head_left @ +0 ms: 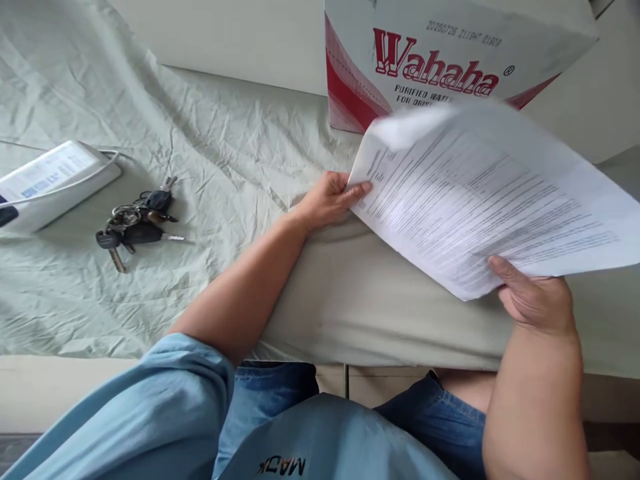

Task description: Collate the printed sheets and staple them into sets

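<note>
White printed paper (475,193) is held tilted above pale green cloth (240,147), partly overlapping the view of a Wahaha carton (435,60). The left hand (333,200) grips its left edge, thumb on top; the right hand (540,300) pinches the near edge, thumb likewise uppermost. Both hands' fingers are closed on the paper, the right ones largely hidden beneath. Keys (135,223) lie leftward, near a white device (60,187).

printed paper (470,193) in left hand (330,199) and right hand (537,299), keys (135,230) on wrinkled cloth (250,153), wahaha box (440,50) behind
</note>
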A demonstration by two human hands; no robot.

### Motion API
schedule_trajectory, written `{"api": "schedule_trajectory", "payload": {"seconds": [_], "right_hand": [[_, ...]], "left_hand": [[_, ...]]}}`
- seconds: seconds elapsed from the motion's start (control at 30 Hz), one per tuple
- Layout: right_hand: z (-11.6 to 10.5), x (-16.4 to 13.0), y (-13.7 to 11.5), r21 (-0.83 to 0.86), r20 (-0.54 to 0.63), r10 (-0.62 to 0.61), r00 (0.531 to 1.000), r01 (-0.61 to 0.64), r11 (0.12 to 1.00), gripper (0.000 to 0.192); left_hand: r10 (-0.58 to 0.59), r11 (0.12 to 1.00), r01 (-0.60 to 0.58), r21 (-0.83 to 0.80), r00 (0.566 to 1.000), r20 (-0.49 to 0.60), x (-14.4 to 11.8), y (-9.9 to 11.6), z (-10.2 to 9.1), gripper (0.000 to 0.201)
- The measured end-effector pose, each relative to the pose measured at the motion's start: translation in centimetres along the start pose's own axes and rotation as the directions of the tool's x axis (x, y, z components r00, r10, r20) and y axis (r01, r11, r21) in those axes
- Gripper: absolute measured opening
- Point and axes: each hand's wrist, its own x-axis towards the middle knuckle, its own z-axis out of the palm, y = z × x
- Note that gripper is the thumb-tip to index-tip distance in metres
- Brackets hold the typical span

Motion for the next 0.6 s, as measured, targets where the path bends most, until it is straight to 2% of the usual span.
{"api": "schedule_trajectory", "payload": {"seconds": [0.07, 0.13, 0.2, 0.23, 0.27, 0.33, 0.4, 0.5, 0.6], "right_hand": [[-0.2, -0.6, -0.1, -0.007, 0.038, 0.071, 0.997, -0.071, 0.997, 0.079], [-1.0, -1.2, 0.1, -0.057, 0.101, 0.197, 0.975, -0.192, 0.980, 0.079], [-2.6, -1.3, 0.3, -0.136, 0.164, 0.310, 0.937, -0.290, 0.947, 0.080], [-3.6, -1.1, 0.4, -0.154, 0.163, 0.328, 0.930, -0.305, 0.940, 0.080], [-4.6, -0.8, 0.5, -0.151, 0.159, 0.327, 0.932, -0.304, 0.941, 0.080], [-6.6, 0.1, 0.5, -0.056, 0.039, 0.227, 0.973, -0.225, 0.973, 0.083], [-7.7, 1.0, 0.3, 0.031, -0.033, 0.143, 0.989, -0.142, 0.989, 0.086], [-6.9, 1.6, -0.1, 0.084, 0.002, 0.126, 0.992, -0.126, 0.988, 0.090], [-3.4, 1.0, -0.3, 0.040, 0.215, 0.216, 0.952, -0.229, 0.973, 0.094]], "left_hand": [[-0.041, 0.994, 0.035, -0.105, 0.997, -0.059, 0.0, 0.3, 0.0, 0.080], [-0.054, 0.986, 0.039, -0.163, 0.994, -0.090, 0.0, 0.3, 0.1, 0.085], [-0.052, 0.982, 0.032, -0.187, 0.993, -0.105, -0.1, 0.4, 0.1, 0.087], [-0.055, 0.979, 0.035, -0.200, 0.994, -0.096, -0.1, 0.5, 0.1, 0.087], [-0.063, 0.975, 0.045, -0.216, 0.995, -0.075, -0.2, 0.7, 0.0, 0.087], [-0.084, 0.965, 0.081, -0.249, 0.996, -0.001, -0.5, 1.3, -0.1, 0.086], [-0.104, 0.959, 0.130, -0.253, 0.988, 0.116, -0.8, 2.1, -0.1, 0.085], [-0.110, 0.975, 0.164, -0.152, 0.944, 0.311, -0.9, 3.2, -0.1, 0.085], [-0.091, 0.994, 0.110, -0.025, 0.906, 0.413, -0.8, 3.9, 0.1, 0.079]]}}
